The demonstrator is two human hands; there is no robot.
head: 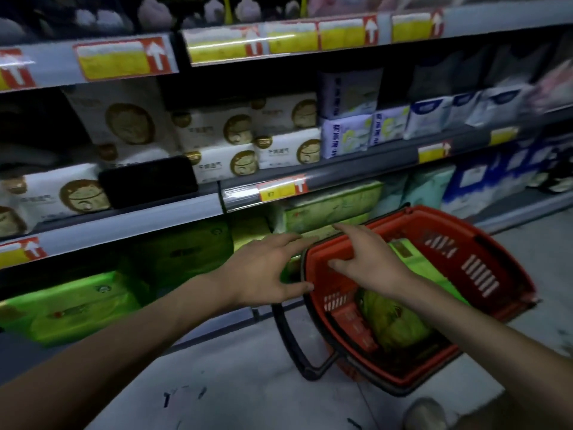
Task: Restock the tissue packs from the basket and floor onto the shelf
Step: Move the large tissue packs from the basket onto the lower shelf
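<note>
Dim shop aisle, pale floor [242, 367]. The red basket [459, 240] is sitting on it with green tissue packs [393, 321] lying lengthwise inside, right under the right hand [369, 259]. That hand is hovering nearer, spread and empty. The left hand [266, 268] is also hanging empty. My forearm is hiding part of the packs, and the shelf [356, 169] behind is looking blurry.
</note>
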